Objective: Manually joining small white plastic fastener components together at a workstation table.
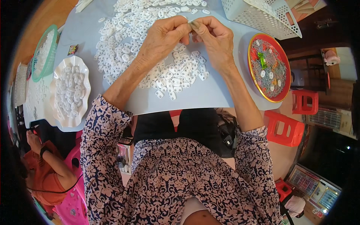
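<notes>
Pinching a tiny white plastic piece (pixel 190 24) between their fingertips, the left hand (pixel 161 39) and right hand (pixel 213 39) meet above the middle of the worktop (pixel 210 95), both closed on it. Beneath them spreads a heap of white plastic pieces (pixel 150 45). A white scalloped dish (pixel 70 91) sits at the left edge, a red round tray (pixel 269 67) at the right edge, a white perforated basket (pixel 262 15) at the far right corner.

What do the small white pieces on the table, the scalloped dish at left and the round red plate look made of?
White pieces: likely moulded plastic, matte, uniform with holes. Scalloped dish: glossy white, plastic or possibly ceramic. Red plate: probably melamine or plastic, shiny gold rim, printed pattern.
</notes>
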The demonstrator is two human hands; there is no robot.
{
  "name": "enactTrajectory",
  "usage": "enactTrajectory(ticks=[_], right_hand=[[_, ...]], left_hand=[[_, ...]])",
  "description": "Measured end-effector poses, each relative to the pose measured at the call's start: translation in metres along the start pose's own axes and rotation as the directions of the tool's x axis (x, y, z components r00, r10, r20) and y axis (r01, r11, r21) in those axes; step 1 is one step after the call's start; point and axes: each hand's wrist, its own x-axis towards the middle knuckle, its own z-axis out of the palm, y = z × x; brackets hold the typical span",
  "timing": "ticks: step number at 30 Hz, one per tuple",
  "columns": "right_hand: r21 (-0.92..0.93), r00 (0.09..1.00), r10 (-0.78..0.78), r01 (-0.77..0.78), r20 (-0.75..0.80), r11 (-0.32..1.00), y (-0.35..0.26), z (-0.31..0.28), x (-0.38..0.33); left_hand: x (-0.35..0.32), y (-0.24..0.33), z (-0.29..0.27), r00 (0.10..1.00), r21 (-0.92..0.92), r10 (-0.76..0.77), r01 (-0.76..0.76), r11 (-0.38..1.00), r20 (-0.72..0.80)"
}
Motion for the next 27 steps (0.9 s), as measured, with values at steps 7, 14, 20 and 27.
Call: enactTrajectory(ticks=[7, 14, 20, 27], right_hand=[[0.207, 0.988, 0.136, -0.118, -0.078, 0.971, -0.002, -0.011, 0.003], [0.137, 0.991, 0.120, -0.111, -0.061, 0.984, 0.004, -0.016, 0.005], [0.126, 0.986, 0.154, -0.145, -0.064, 0.981, 0.004, -0.018, 0.005], [0.168, 0.985, 0.159, -0.146, -0.063, 0.975, 0.001, -0.018, 0.006]], left_hand=[[0.013, 0.011, -0.035, 1.000, 0.270, 0.031, -0.030, 0.962, 0.001], [0.017, 0.012, -0.043, 0.944, 0.603, 0.330, -0.265, 0.753, 0.001], [0.016, 0.008, -0.055, 0.919, 0.735, 0.389, -0.308, 0.604, 0.065], [0.017, 0.003, -0.052, 0.957, 0.826, 0.263, -0.243, 0.509, 0.119]])
